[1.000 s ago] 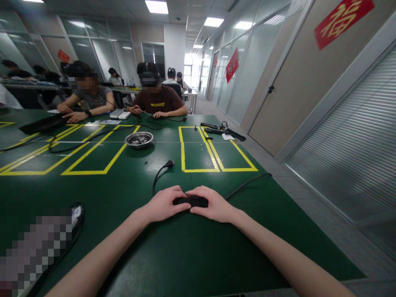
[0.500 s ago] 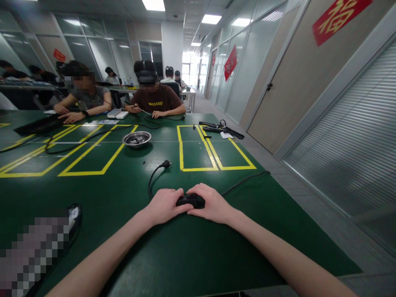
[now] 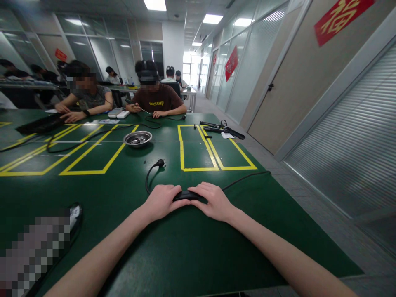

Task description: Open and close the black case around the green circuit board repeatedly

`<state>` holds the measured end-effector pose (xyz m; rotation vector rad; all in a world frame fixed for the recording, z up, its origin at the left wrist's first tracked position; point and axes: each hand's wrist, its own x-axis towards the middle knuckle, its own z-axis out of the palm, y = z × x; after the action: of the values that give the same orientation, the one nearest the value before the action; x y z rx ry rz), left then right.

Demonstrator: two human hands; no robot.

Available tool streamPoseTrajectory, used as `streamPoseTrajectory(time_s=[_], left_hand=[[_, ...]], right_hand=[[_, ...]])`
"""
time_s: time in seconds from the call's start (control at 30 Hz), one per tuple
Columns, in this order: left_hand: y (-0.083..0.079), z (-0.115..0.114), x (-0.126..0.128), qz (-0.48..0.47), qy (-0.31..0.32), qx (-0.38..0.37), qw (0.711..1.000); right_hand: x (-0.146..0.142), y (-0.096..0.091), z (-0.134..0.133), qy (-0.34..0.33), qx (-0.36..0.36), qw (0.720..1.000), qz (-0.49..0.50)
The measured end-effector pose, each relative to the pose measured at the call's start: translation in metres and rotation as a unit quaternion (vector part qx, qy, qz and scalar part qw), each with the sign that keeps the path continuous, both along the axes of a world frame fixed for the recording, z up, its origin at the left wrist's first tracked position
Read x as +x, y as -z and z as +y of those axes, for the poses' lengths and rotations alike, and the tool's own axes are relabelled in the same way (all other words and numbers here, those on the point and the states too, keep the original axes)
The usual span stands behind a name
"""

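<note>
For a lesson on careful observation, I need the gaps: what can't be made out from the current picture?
All in the head view:
Black object: its ends are hidden by the left hand and the right hand.
Small pieces in the metal bowl: too small to identify.
Lower-left object: blurred by pixelation and cut off by the left edge.

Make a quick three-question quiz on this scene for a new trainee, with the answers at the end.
1. What do the left hand and right hand both hold?
2. True or false: the plug sits in the bowl.
3. Fill in: the tape outlines on the table are ____.

Key
1. A black object.
2. False; the plug lies on the table, outside the bowl.
3. Yellow.
</note>
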<state>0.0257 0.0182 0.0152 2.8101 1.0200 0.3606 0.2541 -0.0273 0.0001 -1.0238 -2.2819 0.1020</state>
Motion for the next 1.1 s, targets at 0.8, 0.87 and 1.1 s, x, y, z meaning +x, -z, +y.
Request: streamPoseTrajectory(time_s=[0.8,0.87,1.1], left_hand=[[-0.003,0.0,-0.001,-0.141,-0.013,-0.064,0.988],[-0.003,0.003,-0.007,-0.227,0.003,0.082,0.97],[0.001,0.01,-0.018,-0.345,-0.007,0.239,0.908]], right_hand=[[-0.004,0.006,0.002,-0.063,0.031,0.997,0.024],[-0.003,0.004,0.003,-0.007,-0.076,0.988,0.133],[0.031,-0.03,0.023,0.102,-0.294,0.812,0.494]])
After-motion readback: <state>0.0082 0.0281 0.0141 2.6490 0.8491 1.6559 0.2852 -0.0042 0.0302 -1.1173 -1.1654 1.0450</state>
